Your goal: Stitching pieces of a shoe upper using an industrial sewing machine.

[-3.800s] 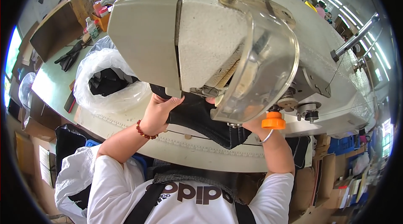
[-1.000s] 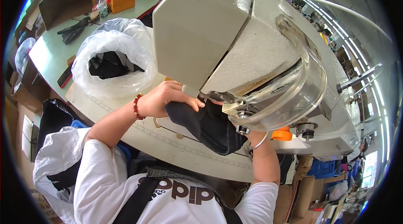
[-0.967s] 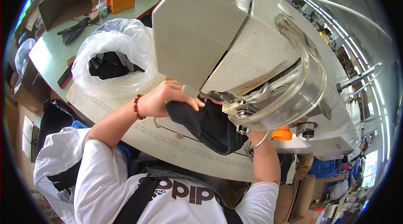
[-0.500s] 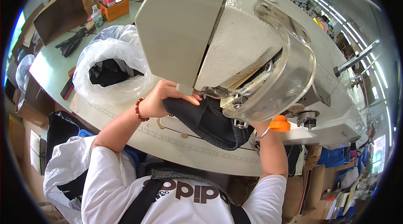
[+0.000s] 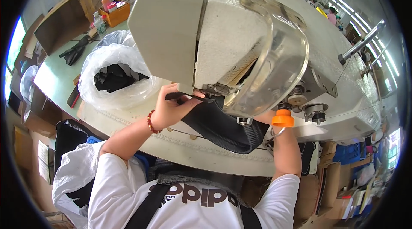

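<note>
A black fabric piece with a ribbed edge (image 5: 221, 128) curves in a loop under the head of a pale sewing machine (image 5: 231, 35). My left hand (image 5: 169, 106), with a red bead bracelet at its wrist, pinches a folded edge of the fabric between thumb and fingers, left of the needle area. My right hand (image 5: 267, 118) reaches in behind the clear plastic guard (image 5: 281, 61) on the fabric's right side. Its fingers are hidden by the guard and machine parts. The needle itself cannot be made out.
Left of the machine stands a clear plastic bag (image 5: 88, 85) with black pieces inside. Farther left are a black glove-like item (image 5: 75, 53), a plastic bottle (image 5: 99, 23) and an orange box (image 5: 118, 15). An orange cap (image 5: 283, 118) sits beside my right wrist.
My left hand has turned, its fingers lifting the fabric's edge into an upright fold. The fabric's loop has opened wider and shifted slightly right. The whole view has shifted a little.
</note>
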The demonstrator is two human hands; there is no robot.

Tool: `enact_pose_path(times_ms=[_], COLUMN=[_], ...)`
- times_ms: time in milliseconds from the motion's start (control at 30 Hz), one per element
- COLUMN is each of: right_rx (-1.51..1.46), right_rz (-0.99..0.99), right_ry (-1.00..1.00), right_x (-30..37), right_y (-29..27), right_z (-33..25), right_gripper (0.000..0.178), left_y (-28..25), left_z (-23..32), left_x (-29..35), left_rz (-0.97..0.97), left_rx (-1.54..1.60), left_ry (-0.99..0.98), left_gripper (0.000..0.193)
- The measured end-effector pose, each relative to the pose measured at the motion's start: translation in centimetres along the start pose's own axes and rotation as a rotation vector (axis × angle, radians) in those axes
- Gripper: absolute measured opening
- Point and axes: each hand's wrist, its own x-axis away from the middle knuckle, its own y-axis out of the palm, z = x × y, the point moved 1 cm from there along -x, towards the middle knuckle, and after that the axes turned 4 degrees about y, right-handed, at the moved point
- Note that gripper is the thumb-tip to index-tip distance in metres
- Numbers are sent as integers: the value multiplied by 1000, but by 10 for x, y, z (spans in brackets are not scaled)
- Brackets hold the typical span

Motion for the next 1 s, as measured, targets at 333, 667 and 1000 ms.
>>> enact_pose_path(times_ms=[333,667,1000], right_rx=[545,716,378], right_rz=[551,718,621], right_ry=[-110,-172,-314], right_x=[71,23,21], right_y=[13,62,31], right_z=[-176,-131,-123], right_gripper=[64,40,52], left_y=[18,10,13], left_z=[15,25,16], left_x=[10,5,10], left_rz=[234,305,238], left_rx=[293,477,533], left_ry=[-245,-372,-127], left_gripper=[12,8,12])
